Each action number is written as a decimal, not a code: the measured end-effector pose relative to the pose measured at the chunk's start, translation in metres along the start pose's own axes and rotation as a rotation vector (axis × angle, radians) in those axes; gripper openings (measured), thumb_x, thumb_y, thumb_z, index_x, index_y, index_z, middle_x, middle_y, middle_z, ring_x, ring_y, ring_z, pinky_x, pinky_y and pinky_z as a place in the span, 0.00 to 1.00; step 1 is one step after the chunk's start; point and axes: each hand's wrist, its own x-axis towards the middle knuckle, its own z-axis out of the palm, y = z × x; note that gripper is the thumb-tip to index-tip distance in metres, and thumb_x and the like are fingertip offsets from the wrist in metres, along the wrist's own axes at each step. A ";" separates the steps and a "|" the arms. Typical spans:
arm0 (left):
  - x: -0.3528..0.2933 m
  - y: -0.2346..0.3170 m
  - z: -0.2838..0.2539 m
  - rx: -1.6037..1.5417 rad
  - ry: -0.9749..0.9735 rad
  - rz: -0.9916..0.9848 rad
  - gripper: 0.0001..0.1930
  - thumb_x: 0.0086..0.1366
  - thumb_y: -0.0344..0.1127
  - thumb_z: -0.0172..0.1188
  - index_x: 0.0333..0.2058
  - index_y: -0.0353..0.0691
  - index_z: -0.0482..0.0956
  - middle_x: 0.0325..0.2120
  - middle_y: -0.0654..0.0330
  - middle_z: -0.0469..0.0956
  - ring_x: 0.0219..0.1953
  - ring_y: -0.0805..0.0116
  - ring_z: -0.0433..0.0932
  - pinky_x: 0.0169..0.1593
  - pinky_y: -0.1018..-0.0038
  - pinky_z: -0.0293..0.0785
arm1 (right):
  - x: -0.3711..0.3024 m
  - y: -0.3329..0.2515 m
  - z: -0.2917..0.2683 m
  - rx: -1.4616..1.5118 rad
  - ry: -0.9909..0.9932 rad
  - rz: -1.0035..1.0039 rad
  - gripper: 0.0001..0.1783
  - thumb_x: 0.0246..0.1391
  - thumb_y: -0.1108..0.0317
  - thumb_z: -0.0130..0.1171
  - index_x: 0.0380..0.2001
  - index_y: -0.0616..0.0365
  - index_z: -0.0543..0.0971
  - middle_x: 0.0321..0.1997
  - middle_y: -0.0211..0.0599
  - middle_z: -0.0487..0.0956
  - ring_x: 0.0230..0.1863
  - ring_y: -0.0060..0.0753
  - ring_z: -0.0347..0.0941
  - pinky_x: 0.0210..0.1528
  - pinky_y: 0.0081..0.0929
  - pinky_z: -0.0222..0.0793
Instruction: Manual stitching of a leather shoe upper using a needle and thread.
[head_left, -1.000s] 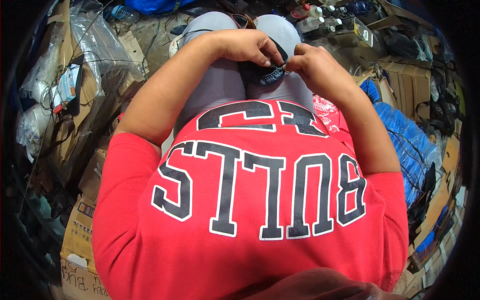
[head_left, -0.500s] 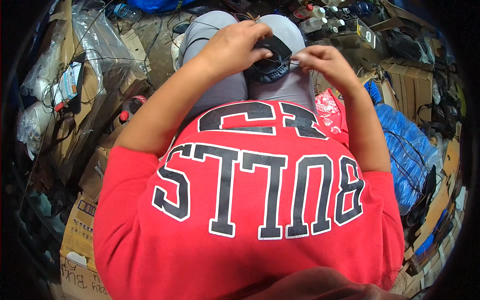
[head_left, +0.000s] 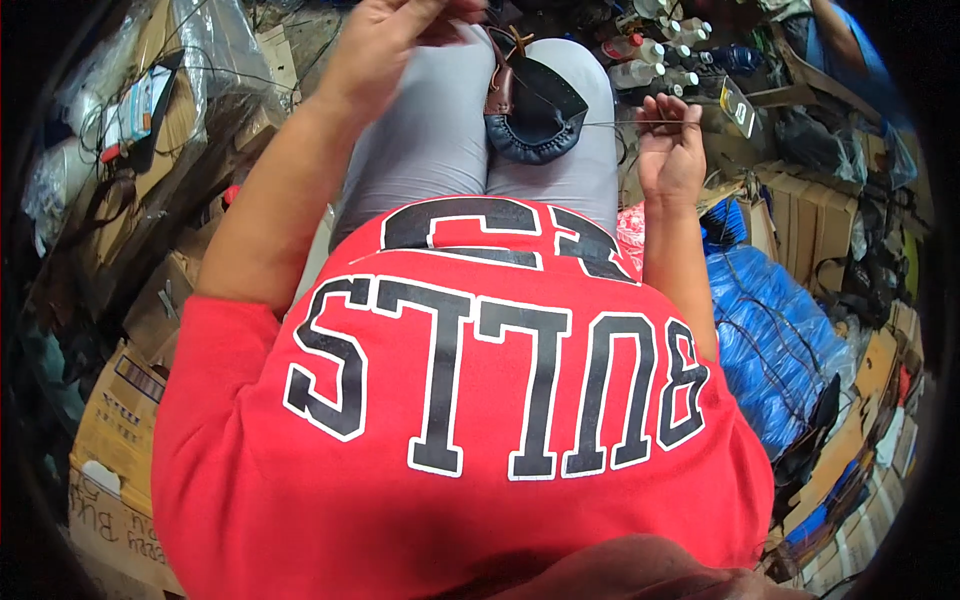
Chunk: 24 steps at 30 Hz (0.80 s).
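On my lap, between my knees, rests a shoe (head_left: 538,150) with a gathered, stitched dark blue toe. A black upper piece with a row of holes stands up from it, and a brown leather part (head_left: 500,92) lies along its left side. A thin thread (head_left: 612,123) runs taut from the shoe's right edge to my right hand (head_left: 672,150), whose fingers are curled closed on it. My left hand (head_left: 395,45) is up and to the left of the shoe, partly cut by the upper edge. Its fingers are bent together and blurred; what they hold is not visible.
Several plastic bottles (head_left: 640,72) stand beyond my right knee. Blue plastic sheeting (head_left: 770,340) and cardboard (head_left: 805,215) lie to my right. Clear plastic wrap (head_left: 225,60) and a yellow carton (head_left: 118,415) are on the left.
Both hands have moved off the shoe and apart, the left up and leftward, the right out to the right. Thread now stretches between the shoe and my right hand.
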 end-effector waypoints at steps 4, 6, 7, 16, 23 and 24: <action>0.001 0.016 0.045 -1.009 -0.143 -0.208 0.18 0.67 0.47 0.45 0.25 0.42 0.74 0.21 0.60 0.75 0.31 0.59 0.76 0.35 0.64 0.71 | -0.022 -0.013 0.022 0.452 -0.157 0.367 0.22 0.61 0.52 0.43 0.23 0.57 0.73 0.24 0.31 0.68 0.29 0.28 0.66 0.47 0.38 0.63; 0.006 0.007 0.039 -1.177 -0.164 -0.245 0.21 0.69 0.49 0.41 0.22 0.44 0.72 0.18 0.64 0.72 0.25 0.63 0.75 0.32 0.67 0.70 | -0.027 -0.024 0.023 0.543 -0.378 0.534 0.25 0.62 0.52 0.42 0.13 0.51 0.61 0.12 0.23 0.52 0.16 0.22 0.48 0.31 0.25 0.53; 0.015 -0.013 0.018 -1.196 -0.172 -0.334 0.21 0.69 0.48 0.41 0.20 0.45 0.68 0.16 0.66 0.67 0.19 0.67 0.68 0.30 0.70 0.66 | -0.032 -0.027 0.019 0.384 -0.409 0.499 0.25 0.62 0.52 0.41 0.12 0.50 0.60 0.11 0.23 0.51 0.15 0.21 0.46 0.30 0.24 0.52; -0.001 -0.012 -0.048 -0.854 -0.003 -0.338 0.18 0.67 0.49 0.44 0.26 0.43 0.72 0.21 0.59 0.74 0.30 0.60 0.74 0.38 0.58 0.70 | -0.027 -0.066 -0.024 0.025 -0.444 0.465 0.22 0.62 0.52 0.44 0.18 0.53 0.68 0.15 0.28 0.65 0.19 0.24 0.60 0.40 0.30 0.64; -0.027 -0.032 -0.147 0.770 -0.025 0.046 0.21 0.54 0.36 0.62 0.48 0.44 0.76 0.41 0.58 0.75 0.47 0.65 0.72 0.51 0.72 0.66 | 0.011 -0.112 -0.100 -1.253 -0.146 -0.067 0.27 0.50 0.66 0.60 0.54 0.57 0.70 0.48 0.43 0.74 0.51 0.29 0.68 0.53 0.23 0.62; -0.030 -0.027 -0.145 0.811 0.115 0.122 0.22 0.52 0.36 0.63 0.48 0.44 0.76 0.43 0.57 0.75 0.50 0.64 0.70 0.53 0.72 0.65 | 0.010 -0.107 -0.080 -1.252 -0.151 -0.064 0.27 0.50 0.66 0.60 0.54 0.57 0.70 0.48 0.43 0.74 0.51 0.29 0.68 0.53 0.23 0.62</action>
